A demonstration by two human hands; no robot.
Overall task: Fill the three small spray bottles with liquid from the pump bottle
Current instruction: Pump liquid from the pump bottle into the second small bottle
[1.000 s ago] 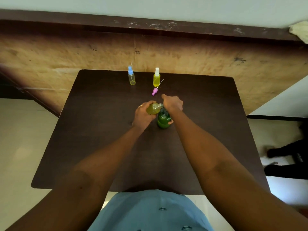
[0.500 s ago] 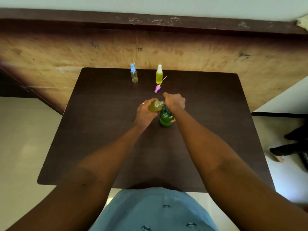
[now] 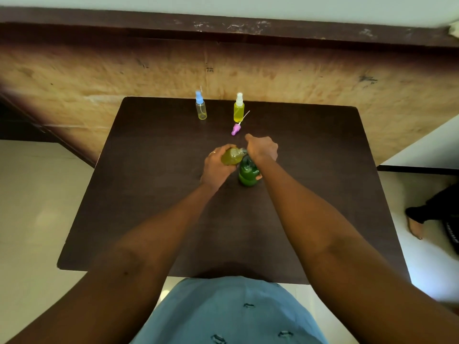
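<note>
A green pump bottle (image 3: 247, 173) stands near the middle of the dark table (image 3: 149, 194). My right hand (image 3: 262, 150) rests on top of its pump head. My left hand (image 3: 216, 167) holds an uncapped small spray bottle (image 3: 232, 156) tilted on its side, its neck at the pump's spout; it holds yellow-green liquid. Its pink spray cap (image 3: 235, 129) lies on the table behind my hands. At the far edge stand a blue-capped bottle (image 3: 200, 106) with a little liquid at the bottom and a white-capped bottle (image 3: 239, 109) nearly full of yellow liquid.
A brown wooden panel (image 3: 298, 75) rises just behind the table's far edge. At the far right, a person's foot and dark clothing (image 3: 432, 214) are on the light floor beside the table. My blue shirt (image 3: 231, 314) is at the near edge.
Both hands keep their hold on the small bottle and the pump. The view has shifted slightly. The person's foot at the right has moved.
</note>
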